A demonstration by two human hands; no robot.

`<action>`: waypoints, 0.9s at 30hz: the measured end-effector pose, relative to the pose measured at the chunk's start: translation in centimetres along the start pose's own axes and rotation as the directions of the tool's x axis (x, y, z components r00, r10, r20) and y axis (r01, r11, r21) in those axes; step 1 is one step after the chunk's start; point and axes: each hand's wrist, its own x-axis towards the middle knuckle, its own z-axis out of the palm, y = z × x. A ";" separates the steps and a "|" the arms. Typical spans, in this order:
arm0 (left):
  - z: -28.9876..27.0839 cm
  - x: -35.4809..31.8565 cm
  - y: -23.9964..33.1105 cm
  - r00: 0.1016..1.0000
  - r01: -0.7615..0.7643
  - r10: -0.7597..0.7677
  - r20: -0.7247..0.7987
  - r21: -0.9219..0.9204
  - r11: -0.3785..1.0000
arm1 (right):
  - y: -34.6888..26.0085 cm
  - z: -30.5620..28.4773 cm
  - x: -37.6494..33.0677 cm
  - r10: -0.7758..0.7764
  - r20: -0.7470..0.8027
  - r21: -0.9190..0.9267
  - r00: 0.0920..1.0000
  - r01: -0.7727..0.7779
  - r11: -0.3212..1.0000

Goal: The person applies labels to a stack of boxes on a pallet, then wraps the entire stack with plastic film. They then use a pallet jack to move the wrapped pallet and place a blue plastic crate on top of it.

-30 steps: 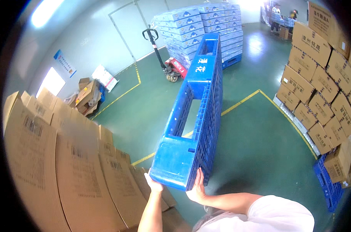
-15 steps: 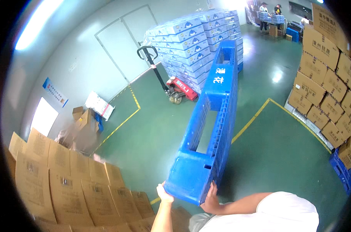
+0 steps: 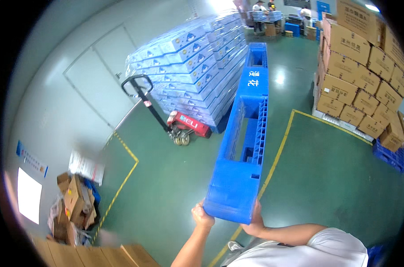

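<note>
A long blue plastic pallet [image 3: 231, 191] stands on its edge in front of me, its near end raised at my body and its length reaching away toward the far boxes. My left hand [image 3: 203, 215] is closed round the lower left corner of that near end. At the right corner my right hand [image 3: 255, 221] grips it too, with its fingers partly hidden behind the pallet. White lettering and fork openings show along its upward side.
Beyond it stands a wrapped stack of blue-and-white boxes [image 3: 184, 58] with a red pallet jack [image 3: 184, 124] before it. Brown cartons [image 3: 340, 89] rise at the right, more cartons [image 3: 90, 256] sit low left. Scrap cardboard [image 3: 75, 202] leans by the left wall; people [image 3: 259, 8] are far off.
My view has swung and moved forward, past the low left cartons. The pallet has come along in both hands; the jack and wrapped stack now appear nearer and further left.
</note>
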 end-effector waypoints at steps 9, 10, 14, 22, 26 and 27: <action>4.9 21.5 -1.9 0.964 -0.062 0.062 0.258 -0.006 0.998 | 0.1 2.3 19.0 0.165 -0.086 -0.044 0.983 -0.169 0.985; 6.0 23.9 -2.4 0.959 -0.089 0.089 0.271 -0.012 0.996 | 0.7 2.3 21.3 0.160 -0.094 -0.076 0.983 -0.167 0.983; 10.5 32.7 -3.5 0.951 -0.052 0.078 0.298 -0.095 0.994 | 2.1 2.0 30.0 0.159 -0.103 -0.126 0.982 -0.171 0.977; 23.9 50.5 -8.0 0.954 -0.126 0.171 0.246 -0.191 0.974 | 7.7 -0.9 49.9 0.215 -0.090 -0.104 0.973 -0.224 0.969; 32.7 59.1 -9.6 0.953 -0.245 0.288 0.092 -0.323 0.914 | 15.3 -2.5 59.5 0.196 -0.058 -0.124 0.979 -0.202 0.972; 35.1 61.3 -9.7 0.958 -0.232 0.278 0.072 -0.379 0.896 | 17.4 -2.9 62.2 0.203 -0.042 -0.137 0.978 -0.206 0.969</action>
